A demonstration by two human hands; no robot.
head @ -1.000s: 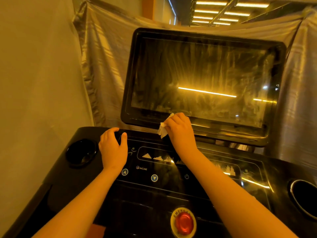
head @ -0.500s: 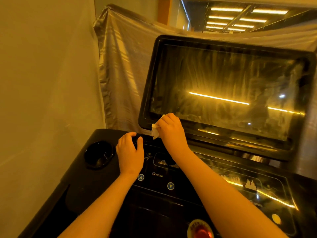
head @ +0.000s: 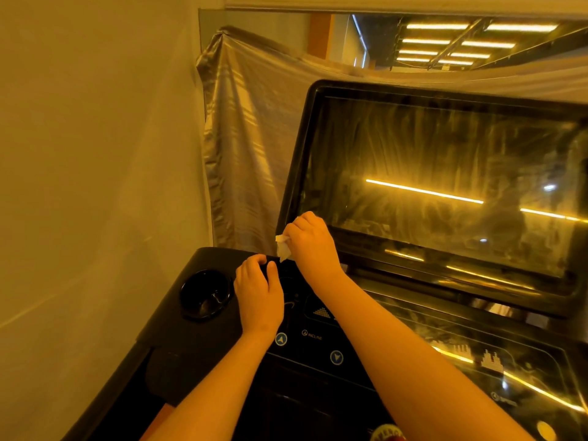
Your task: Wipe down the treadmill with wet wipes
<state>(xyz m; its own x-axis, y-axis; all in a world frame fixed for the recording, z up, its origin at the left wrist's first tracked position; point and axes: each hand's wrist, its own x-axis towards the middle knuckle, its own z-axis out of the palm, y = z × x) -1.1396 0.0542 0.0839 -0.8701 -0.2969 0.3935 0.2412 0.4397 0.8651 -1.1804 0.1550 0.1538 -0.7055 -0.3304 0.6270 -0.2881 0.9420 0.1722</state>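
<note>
**Wipe at the screen's corner, much of the machine unseen**

Of the treadmill only the console shows, below the screen. Belt and rails lie out of view, so their state cannot be judged. The screen's glass carries streaks all over, likely wipe marks, though dust would look alike in this amber light; its right edge is cut off. Below its lower-left corner the left hand rests on the console, fingers loosely bent, thumb apart. At that corner the right hand pinches the bunched wet wipe in curled fingers, against the frame. The console and the cup holder, left of that corner, probably remain. Most of the wipe is hidden in the fist.
</note>
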